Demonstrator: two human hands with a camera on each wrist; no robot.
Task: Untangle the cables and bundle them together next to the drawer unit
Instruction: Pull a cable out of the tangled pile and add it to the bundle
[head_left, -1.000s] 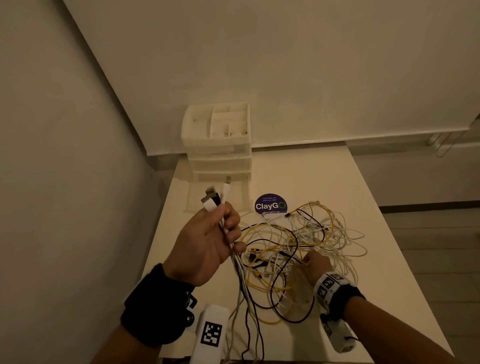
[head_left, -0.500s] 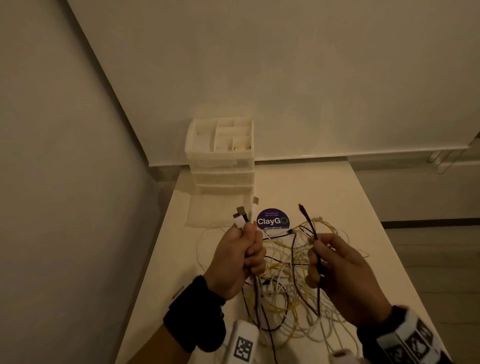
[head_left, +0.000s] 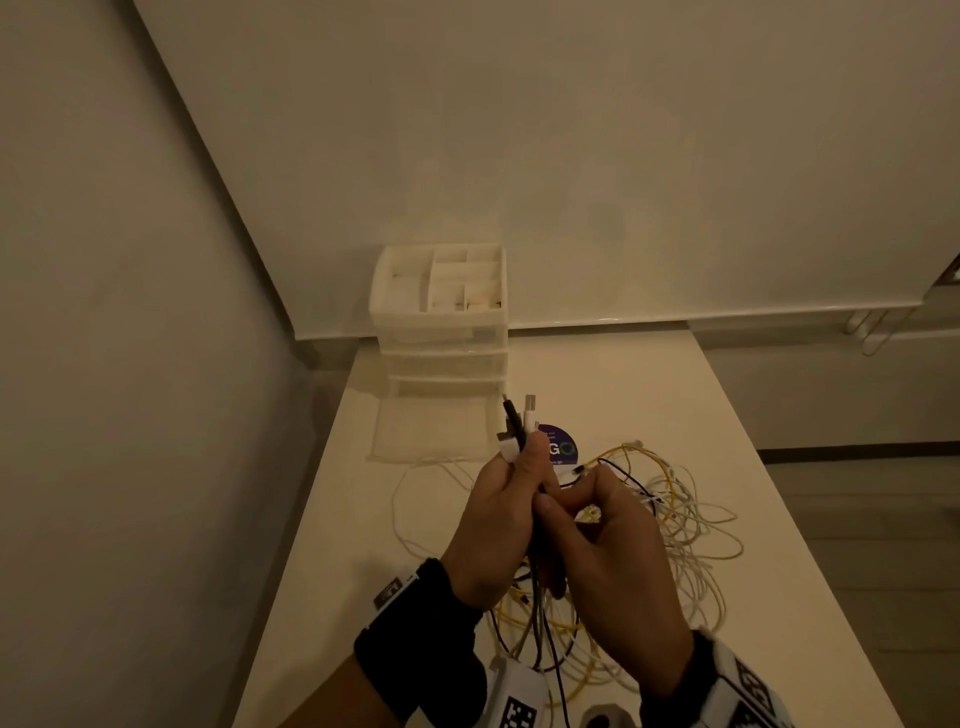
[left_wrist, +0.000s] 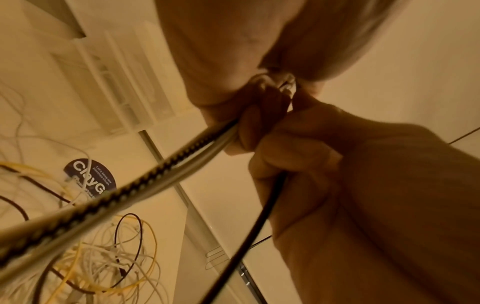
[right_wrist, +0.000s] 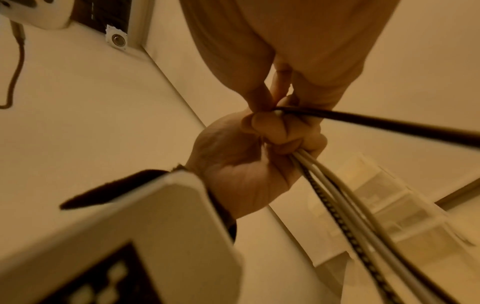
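My left hand (head_left: 524, 483) grips a bundle of cable ends, whose plugs (head_left: 517, 426) stick up above the fist. My right hand (head_left: 561, 512) presses against it and pinches a thin dark cable (right_wrist: 389, 125) at the bundle. White and braided black cables (left_wrist: 130, 195) hang from the left fist (right_wrist: 259, 154) down to the table. A tangle of yellow, white and dark cables (head_left: 675, 519) lies on the table under and right of the hands. The white drawer unit (head_left: 441, 322) stands at the table's far left corner.
The white table (head_left: 623, 374) runs along a wall on the left. A translucent tray (head_left: 431, 431) lies in front of the drawer unit. A round purple sticker (head_left: 563, 449) sits beyond the hands. The floor drops off past the table's right edge.
My right hand lifted a dark cable out of the pile and brought it left to the bundle. The two hands, apart before, now touch.
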